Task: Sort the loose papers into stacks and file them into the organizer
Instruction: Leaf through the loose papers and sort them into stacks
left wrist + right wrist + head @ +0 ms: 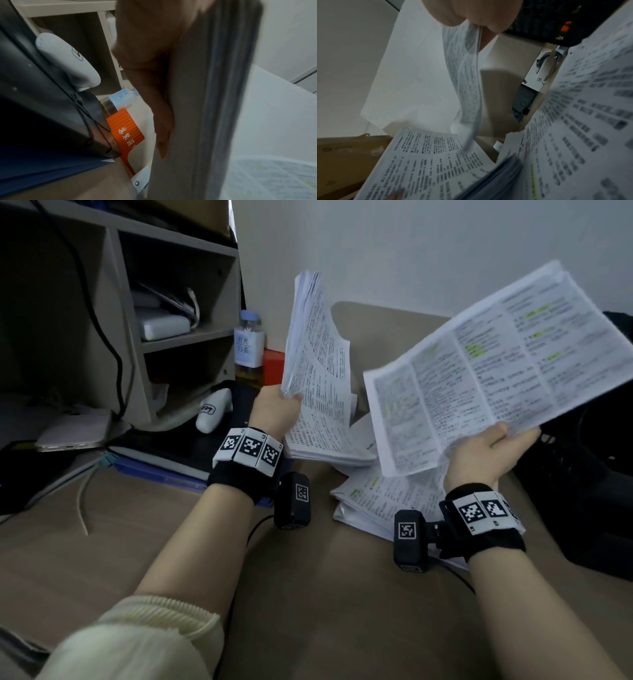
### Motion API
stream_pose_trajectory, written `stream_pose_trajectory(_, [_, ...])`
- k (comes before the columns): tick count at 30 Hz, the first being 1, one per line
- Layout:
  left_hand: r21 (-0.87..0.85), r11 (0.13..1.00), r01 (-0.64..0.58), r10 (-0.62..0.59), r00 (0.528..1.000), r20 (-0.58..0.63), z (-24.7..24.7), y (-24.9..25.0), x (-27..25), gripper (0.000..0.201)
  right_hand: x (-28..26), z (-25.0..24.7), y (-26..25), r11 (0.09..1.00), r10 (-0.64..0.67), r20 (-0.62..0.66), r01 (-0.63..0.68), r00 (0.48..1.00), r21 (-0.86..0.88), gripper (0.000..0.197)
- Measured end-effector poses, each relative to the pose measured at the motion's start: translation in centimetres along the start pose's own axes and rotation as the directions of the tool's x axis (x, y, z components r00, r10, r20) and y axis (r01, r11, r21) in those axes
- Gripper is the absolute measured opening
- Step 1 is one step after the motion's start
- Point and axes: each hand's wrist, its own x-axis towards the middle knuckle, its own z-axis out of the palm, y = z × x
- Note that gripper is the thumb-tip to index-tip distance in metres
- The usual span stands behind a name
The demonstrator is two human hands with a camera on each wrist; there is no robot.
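Note:
My left hand (274, 409) grips a thick stack of printed papers (317, 364) upright by its left edge, above the desk's middle. In the left wrist view the fingers (163, 121) lie along the stack's back (197, 108). My right hand (493, 451) pinches a few printed sheets with green highlights (496, 364) by their lower edge, raised to the right. In the right wrist view those sheets (465, 81) hang edge-on from the fingertips (488, 17). More loose papers (370, 501) lie in a pile on the desk under both hands. A beige shelf organizer (178, 302) stands at the back left.
Beside the shelf stand a bottle of yellow drink (249, 350) and an orange box (273, 368). A white device (213, 410) and dark folders (154, 463) lie at left, with cables (82, 501). A black bag (589, 491) fills the right side.

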Motion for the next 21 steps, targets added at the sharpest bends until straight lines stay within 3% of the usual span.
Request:
stream_pose_trajectory(7, [-0.059,0.998,0.026,-0.022,0.997,0.077,0.0,-0.3,-0.1,0.035,-0.2,0.0,1.2,0.993,0.058,-0.011,-0.057,0.998,0.104,0.05])
stream_pose_trajectory(11, [-0.14,0.989,0.041,-0.02,0.988,0.153,-0.3,-0.1,-0.2,0.024,-0.3,0.5,1.1,0.983,0.161,0.138,-0.172,0.977,0.07,0.035])
stream_pose_trajectory(15, [-0.23,0.973,-0.008,0.065,0.968,0.241,-0.6,0.5,-0.7,0.008,-0.7,0.8,1.3,0.972,0.218,0.304,-0.234,0.927,0.018,0.026])
stream_pose_trajectory(21, [-0.177,0.983,-0.046,0.109,0.925,0.365,-1.2,1.5,-0.9,0.026,-1.2,0.8,0.7,0.967,0.236,0.447,-0.255,0.863,-0.018,0.021])
